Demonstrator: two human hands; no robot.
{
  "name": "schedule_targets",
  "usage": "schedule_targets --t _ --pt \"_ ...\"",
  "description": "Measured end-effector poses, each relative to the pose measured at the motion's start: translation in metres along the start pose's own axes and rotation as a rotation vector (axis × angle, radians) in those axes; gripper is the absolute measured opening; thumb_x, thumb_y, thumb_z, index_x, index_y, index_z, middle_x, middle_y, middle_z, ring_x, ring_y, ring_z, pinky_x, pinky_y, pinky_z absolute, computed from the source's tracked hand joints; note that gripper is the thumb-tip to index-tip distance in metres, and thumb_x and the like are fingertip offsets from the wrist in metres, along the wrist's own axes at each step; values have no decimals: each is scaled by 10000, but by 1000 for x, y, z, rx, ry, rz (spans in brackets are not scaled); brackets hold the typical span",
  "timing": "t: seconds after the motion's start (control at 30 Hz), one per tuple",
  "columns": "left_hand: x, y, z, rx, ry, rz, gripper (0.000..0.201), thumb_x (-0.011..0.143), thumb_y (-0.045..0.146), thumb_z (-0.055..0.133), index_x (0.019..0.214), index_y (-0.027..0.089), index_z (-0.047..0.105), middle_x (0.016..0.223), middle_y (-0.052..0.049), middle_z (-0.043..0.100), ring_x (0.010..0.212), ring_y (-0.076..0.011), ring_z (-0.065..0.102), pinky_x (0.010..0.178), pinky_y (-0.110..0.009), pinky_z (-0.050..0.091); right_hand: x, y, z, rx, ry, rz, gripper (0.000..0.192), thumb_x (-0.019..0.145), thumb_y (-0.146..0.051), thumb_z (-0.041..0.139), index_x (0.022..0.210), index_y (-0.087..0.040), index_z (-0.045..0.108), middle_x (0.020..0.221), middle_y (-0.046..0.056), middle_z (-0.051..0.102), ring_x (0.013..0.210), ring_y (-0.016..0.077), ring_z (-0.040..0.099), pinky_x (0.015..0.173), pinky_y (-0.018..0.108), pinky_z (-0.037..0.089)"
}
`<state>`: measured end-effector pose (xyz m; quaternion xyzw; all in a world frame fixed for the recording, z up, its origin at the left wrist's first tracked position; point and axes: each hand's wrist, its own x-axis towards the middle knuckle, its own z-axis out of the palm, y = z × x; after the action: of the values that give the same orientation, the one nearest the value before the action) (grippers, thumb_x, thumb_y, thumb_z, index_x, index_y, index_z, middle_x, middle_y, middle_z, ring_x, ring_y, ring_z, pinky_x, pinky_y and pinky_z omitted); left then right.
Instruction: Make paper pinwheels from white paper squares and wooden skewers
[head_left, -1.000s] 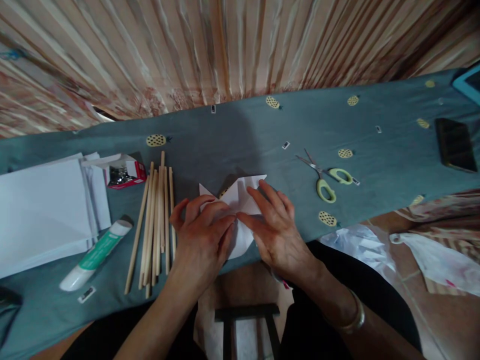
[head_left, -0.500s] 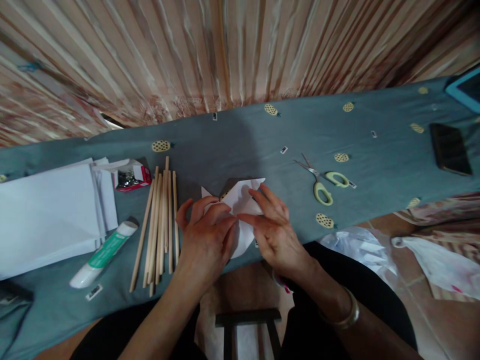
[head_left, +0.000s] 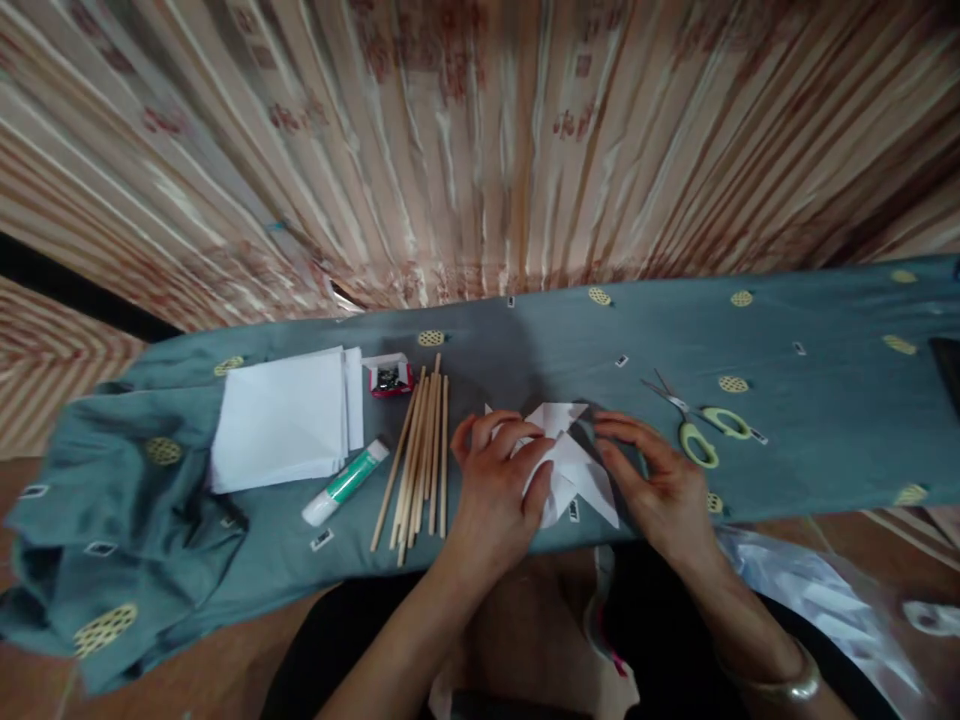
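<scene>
A folded piece of white paper (head_left: 571, 465) lies on the teal cloth (head_left: 525, 340) near its front edge. My left hand (head_left: 496, 492) presses on the paper's left part, fingers curled over it. My right hand (head_left: 660, 480) rests flat on the cloth just right of the paper, its fingertips at the paper's right edge. A bundle of several wooden sticks (head_left: 420, 455) lies just left of my left hand.
A stack of white sheets (head_left: 281, 420), a green-and-white glue stick (head_left: 345, 483) and a small red box (head_left: 389, 377) lie to the left. Yellow-handled scissors (head_left: 694, 425) lie right of my right hand. A striped curtain hangs behind. Plastic bags (head_left: 810, 590) lie at lower right.
The camera view has pulled back and shifted left. My right hand has slid off the paper's top to its right edge; the left hand stays pressing the paper.
</scene>
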<state>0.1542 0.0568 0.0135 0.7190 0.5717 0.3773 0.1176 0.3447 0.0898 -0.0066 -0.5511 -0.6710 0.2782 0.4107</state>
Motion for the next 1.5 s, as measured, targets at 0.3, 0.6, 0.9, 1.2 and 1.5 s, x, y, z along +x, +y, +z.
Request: schedule_targets --t 0.3,0.6,0.9,1.2,1.5 --pt "-5 0 -18 7 157 33 386 955 335 476 1300 185 564 1275 -119 630 1222 -279 489 1069 -506 333 20 -43 30 -52 -125 -101 212 899 -361 570 932 -213 718 875 44 757 813 216 712 782 353 562" --pt "-12 -2 -36 77 286 37 600 961 387 443 1488 150 281 1541 -181 373 1453 -304 267 1140 -493 253 78 -87 135 -236 -300 -552 204 917 -247 560 923 -155 742 1329 138 622 1357 253 473 1091 404 409" --pt "-19 -9 -53 49 249 24 611 953 331 461 1490 134 247 1531 -194 390 1453 -313 274 1141 -513 230 88 -105 197 -365 -361 -595 304 945 -152 438 922 -107 737 1487 139 456 1475 335 230 1089 523 334" --pt "-17 -5 -54 61 223 -2 549 963 332 442 1456 138 298 1519 -188 407 1444 -296 288 1142 -475 174 96 -101 209 -380 -397 -501 141 842 -128 612 778 -135 737 1450 179 510 1451 353 298 1089 559 340" --pt "-16 -5 -50 58 224 12 552 968 338 437 1456 116 306 1520 -186 403 1448 -283 262 1148 -442 141 93 -114 213 -335 -393 -376 140 831 -115 594 789 -135 727 1451 186 508 1449 326 310 1124 535 284"
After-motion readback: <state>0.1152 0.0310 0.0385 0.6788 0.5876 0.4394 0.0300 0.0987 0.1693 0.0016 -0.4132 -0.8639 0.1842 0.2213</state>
